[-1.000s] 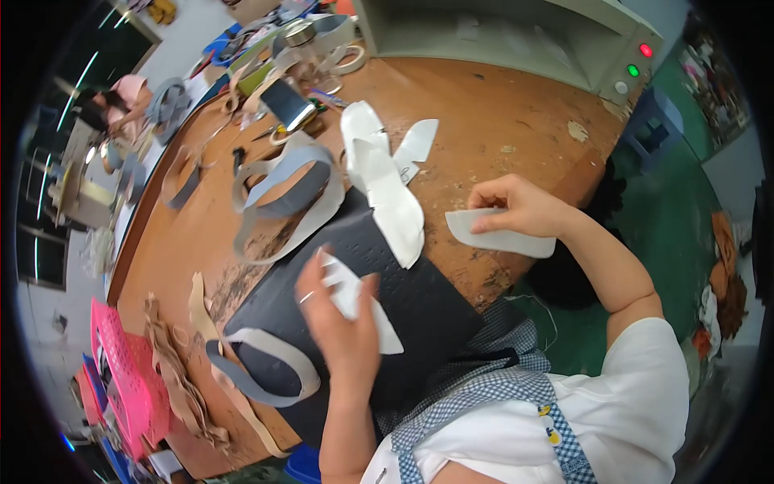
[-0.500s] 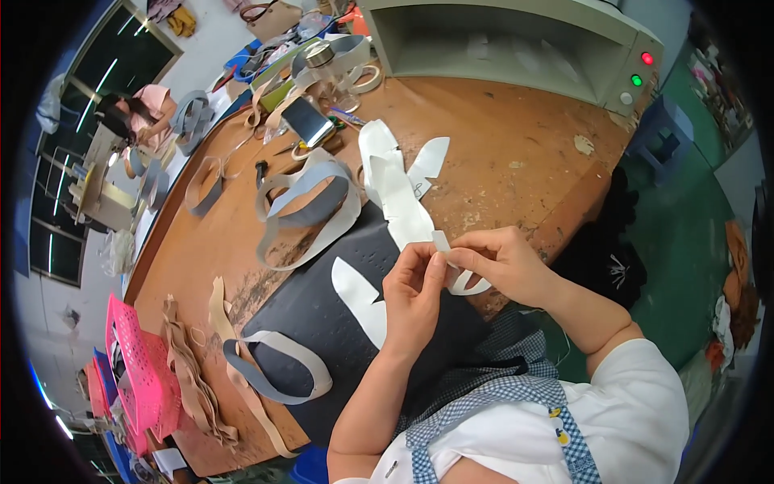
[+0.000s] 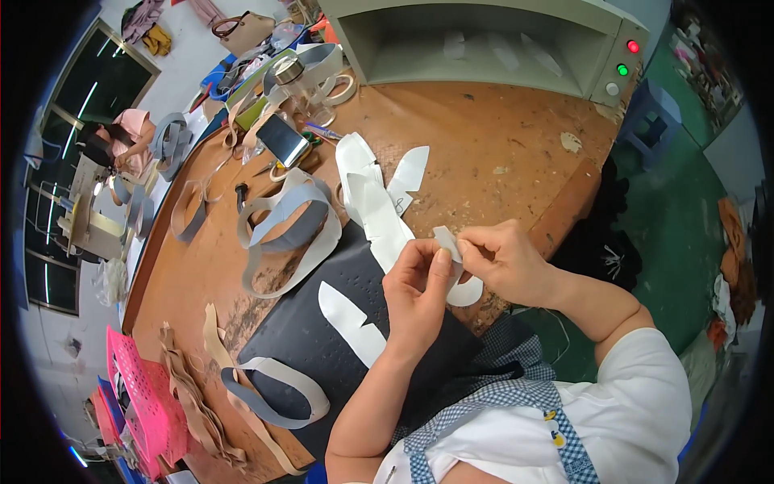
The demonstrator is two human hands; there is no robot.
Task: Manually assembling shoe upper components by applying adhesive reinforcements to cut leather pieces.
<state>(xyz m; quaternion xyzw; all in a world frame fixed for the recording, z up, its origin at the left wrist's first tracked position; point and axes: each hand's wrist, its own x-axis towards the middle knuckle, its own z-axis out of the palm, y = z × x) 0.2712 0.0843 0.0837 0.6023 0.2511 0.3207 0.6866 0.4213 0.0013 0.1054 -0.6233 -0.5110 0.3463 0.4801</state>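
Above the near right of the black board (image 3: pixel 286 328), my two hands meet at a small white strip (image 3: pixel 447 242). My left hand (image 3: pixel 415 294) pinches the strip between thumb and finger. At its right edge, the fingertips of my right hand (image 3: pixel 512 260) are closed on the same strip. A rounded white part (image 3: pixel 465 292) shows below the fingers; whether it joins the strip is hidden. One notched white cut piece (image 3: pixel 351 323) lies flat on the board, left of my left hand. Beyond my hands are overlapping long white pieces (image 3: pixel 375 202) and a smaller one (image 3: pixel 411 171).
Coils of grey strip (image 3: pixel 302 234) lie left on the wooden table (image 3: pixel 484 121), with another loop (image 3: pixel 298 391) nearer. A phone (image 3: pixel 282 140) and glass jar (image 3: pixel 302 93) stand beyond. Far back is an open-fronted machine (image 3: pixel 476 60). Pink baskets (image 3: pixel 149 403) sit left; a person (image 3: pixel 129 141) works behind.
The head view has shifted slightly. My right fingertips have moved up along the strip's right edge and closed more tightly; the strip now tilts more. My left hand keeps its pinch.
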